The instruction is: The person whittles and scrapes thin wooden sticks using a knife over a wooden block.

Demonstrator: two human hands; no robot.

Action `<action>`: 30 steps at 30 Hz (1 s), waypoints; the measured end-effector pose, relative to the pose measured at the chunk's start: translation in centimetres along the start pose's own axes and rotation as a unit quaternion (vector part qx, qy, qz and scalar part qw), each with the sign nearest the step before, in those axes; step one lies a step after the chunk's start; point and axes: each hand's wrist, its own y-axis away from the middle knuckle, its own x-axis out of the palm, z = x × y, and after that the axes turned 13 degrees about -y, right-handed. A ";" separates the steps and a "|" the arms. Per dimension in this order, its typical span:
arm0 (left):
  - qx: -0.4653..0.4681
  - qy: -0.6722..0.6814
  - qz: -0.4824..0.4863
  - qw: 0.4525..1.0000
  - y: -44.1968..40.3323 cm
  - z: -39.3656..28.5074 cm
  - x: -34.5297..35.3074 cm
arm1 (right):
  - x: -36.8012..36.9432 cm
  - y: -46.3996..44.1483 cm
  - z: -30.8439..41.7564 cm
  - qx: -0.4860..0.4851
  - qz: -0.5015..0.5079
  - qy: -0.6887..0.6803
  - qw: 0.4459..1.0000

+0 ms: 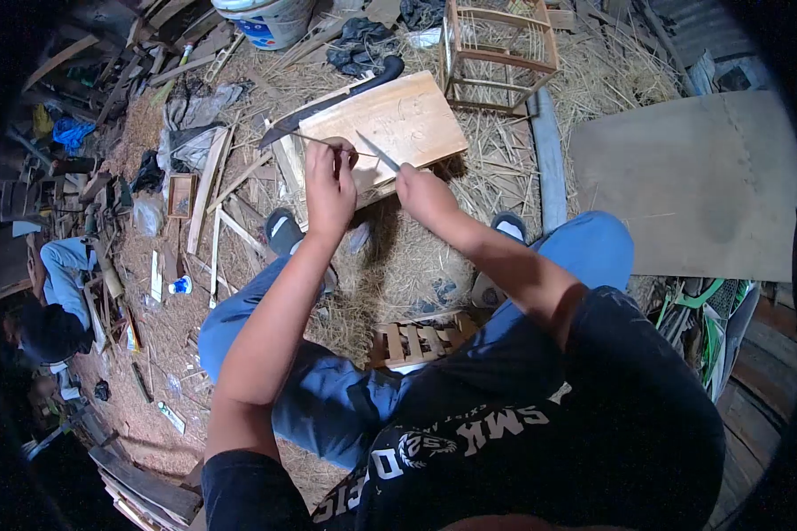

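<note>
My left hand (330,188) is closed around a thin wooden stick (314,139), which sticks out on both sides of the fingers. In my right hand (425,196) is a knife (378,152), its narrow blade pointing up and left, close to the stick. Whether blade and stick touch, I cannot tell. Both hands are over the near edge of a pale wooden block (416,115). Along the block's far left edge lies a long dark blade with a curved black handle (390,67).
A small wooden cage frame (498,57) stands beyond the block, near a white bucket (266,22). To the right lies a large flat board (682,186). Wood strips (207,188) and straw litter the ground. Another person (66,274) is at the left.
</note>
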 end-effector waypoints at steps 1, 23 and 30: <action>0.043 -0.052 0.002 0.998 -0.1 -0.3 -0.5 | 0.1 -0.3 -0.3 0.022 0.006 0.009 1.000; 0.059 -0.084 -0.006 0.995 0.8 -2.0 -0.9 | 0.4 0.0 -2.4 -0.048 0.008 -0.021 0.999; 0.026 -0.062 -0.004 0.998 1.0 -1.5 -0.9 | -0.2 0.1 -0.6 -0.033 -0.002 -0.004 0.999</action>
